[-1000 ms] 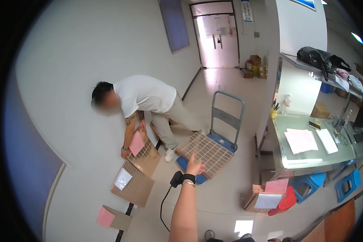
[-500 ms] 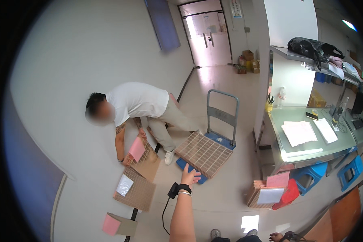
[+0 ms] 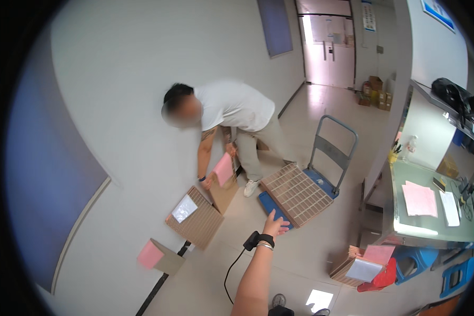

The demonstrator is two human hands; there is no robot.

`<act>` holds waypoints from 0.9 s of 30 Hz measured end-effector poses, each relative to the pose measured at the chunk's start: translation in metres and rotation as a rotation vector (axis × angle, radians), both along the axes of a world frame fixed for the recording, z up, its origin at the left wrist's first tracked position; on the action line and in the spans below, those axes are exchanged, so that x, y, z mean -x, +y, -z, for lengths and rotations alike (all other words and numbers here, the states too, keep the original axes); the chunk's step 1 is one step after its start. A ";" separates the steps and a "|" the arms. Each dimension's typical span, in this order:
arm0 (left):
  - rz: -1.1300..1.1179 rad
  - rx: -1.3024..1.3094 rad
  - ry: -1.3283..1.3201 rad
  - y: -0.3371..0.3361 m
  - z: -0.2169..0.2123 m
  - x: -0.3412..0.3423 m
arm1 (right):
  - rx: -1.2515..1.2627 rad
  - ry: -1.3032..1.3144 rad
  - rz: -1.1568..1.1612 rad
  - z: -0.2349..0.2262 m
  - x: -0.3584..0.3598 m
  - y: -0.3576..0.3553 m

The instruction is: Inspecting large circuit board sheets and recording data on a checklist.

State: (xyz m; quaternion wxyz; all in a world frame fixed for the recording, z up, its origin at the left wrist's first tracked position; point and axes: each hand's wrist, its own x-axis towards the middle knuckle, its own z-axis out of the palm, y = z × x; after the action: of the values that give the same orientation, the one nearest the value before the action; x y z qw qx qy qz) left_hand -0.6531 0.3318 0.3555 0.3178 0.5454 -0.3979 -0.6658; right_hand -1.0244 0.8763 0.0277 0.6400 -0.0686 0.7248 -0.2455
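Observation:
My left hand [image 3: 275, 224] reaches forward with its fingers apart and holds nothing I can see. In the picture it overlaps the near edge of a blue platform trolley [image 3: 270, 204]; whether it touches is unclear. On the trolley lies a brown grid tray [image 3: 299, 195] divided into many small compartments. To the left, a co-worker in a white shirt [image 3: 237, 105] bends over and grips a similar board [image 3: 226, 195] with a pink sheet [image 3: 224, 168] on it. My right hand is outside the picture.
Another grid tray [image 3: 195, 221] with a clear plastic packet [image 3: 184, 208] leans at the wall. Nearby stands a board with a pink sheet [image 3: 150, 255]. Stacked trays [image 3: 347, 271], blue stools [image 3: 415, 263] and a glass-topped desk [image 3: 395, 210] are on the right.
The view has swung left, so things sit further right in it. My right hand has left the picture. My left hand stays open by the trolley; the co-worker still holds the board.

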 end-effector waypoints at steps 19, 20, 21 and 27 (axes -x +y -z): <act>-0.031 -0.444 -0.004 0.178 0.188 -0.060 | 0.088 0.042 -0.249 -0.036 0.011 -0.100; -0.023 -0.458 -0.001 0.182 0.195 -0.055 | 0.062 0.048 -0.234 -0.037 0.014 -0.097; -0.021 -0.470 0.002 0.188 0.201 -0.053 | 0.059 0.055 -0.218 -0.040 0.014 -0.097; 0.017 -0.476 -0.036 0.213 0.222 -0.056 | 0.017 0.018 -0.249 -0.040 0.008 -0.098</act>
State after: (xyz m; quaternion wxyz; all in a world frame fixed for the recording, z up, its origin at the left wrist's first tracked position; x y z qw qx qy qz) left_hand -0.5969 0.5451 0.1340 0.1676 0.6135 -0.2400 -0.7335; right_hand -1.0326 0.7782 0.0682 0.6583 -0.1660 0.7144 -0.1696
